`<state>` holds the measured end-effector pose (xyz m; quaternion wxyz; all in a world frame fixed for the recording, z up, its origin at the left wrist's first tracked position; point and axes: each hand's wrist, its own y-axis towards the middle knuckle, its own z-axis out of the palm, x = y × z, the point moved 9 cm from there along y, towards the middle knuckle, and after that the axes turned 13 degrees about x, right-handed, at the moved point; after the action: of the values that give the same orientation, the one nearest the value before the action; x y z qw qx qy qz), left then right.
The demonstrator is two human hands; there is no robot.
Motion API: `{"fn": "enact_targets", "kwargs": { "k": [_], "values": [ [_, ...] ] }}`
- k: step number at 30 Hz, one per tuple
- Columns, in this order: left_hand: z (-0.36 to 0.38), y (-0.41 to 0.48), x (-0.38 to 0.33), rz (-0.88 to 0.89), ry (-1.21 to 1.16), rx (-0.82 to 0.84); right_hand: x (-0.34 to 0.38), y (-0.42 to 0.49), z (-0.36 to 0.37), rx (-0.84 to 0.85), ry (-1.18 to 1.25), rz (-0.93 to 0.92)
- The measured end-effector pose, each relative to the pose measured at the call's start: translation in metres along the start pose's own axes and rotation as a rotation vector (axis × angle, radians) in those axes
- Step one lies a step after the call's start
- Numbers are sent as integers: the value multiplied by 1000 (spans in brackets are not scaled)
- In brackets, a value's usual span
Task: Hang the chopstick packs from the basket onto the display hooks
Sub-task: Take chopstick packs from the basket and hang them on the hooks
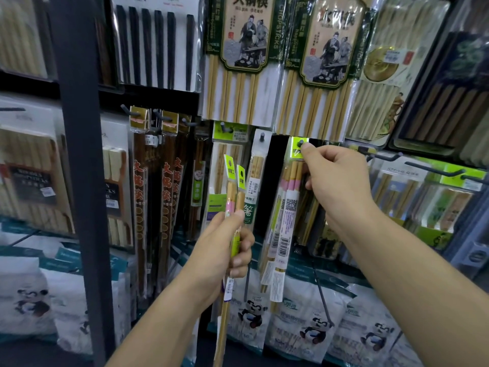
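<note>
Two slim clear packs of bamboo chopsticks with green header tabs (232,197) are being gripped upright in the closed left hand (225,250). A pink-banded pack (284,207) is being pinched at its green header by the right hand (336,178) against a dark display hook (300,143), amid crowded store racks.

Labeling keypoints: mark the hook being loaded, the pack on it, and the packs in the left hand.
hook (300,143), head view: its dark tip.
pack on the hook (289,205), head view: white label.
packs in the left hand (230,192), head view: upper chopstick section.
</note>
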<state>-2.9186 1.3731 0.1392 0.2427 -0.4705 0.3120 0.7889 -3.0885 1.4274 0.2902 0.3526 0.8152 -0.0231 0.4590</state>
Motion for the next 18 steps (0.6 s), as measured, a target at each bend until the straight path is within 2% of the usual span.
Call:
{"fn": "enact_targets", "kwargs": {
  "k": [11, 18],
  "values": [
    [2, -4, -12, 138, -1, -44, -20, -26, 2, 7, -62, 58],
    [18, -4, -12, 132, 47, 31, -7, -50, 40, 257, -1, -16]
  ]
}}
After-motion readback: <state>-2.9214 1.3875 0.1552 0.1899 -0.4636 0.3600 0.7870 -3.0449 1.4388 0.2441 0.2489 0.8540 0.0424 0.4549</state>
